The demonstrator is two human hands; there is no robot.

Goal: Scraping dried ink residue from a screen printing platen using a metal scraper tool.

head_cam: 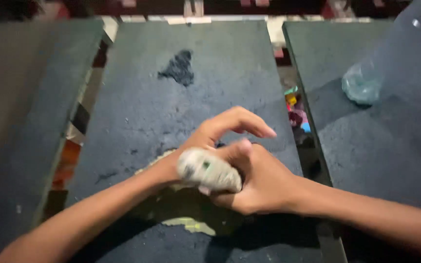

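Note:
Both my hands meet over the middle dark slab (142, 102). My right hand (261, 182) grips a pale grey-green roll of folded paper or cloth (208, 170), thumb pressed on its top. My left hand (220, 130) touches the same roll from the left, its fingers curled and stretched out above it. Under my hands lies a pale yellowish sheet or patch (191, 225), partly hidden by my arms.
A dark stain (179, 68) marks the far part of the middle slab. Another slab (20, 107) lies at left and one at right (381, 141), separated by gaps. A clear plastic bottle (366, 83) rests on the right slab. Small colourful items (296, 109) sit in the right gap.

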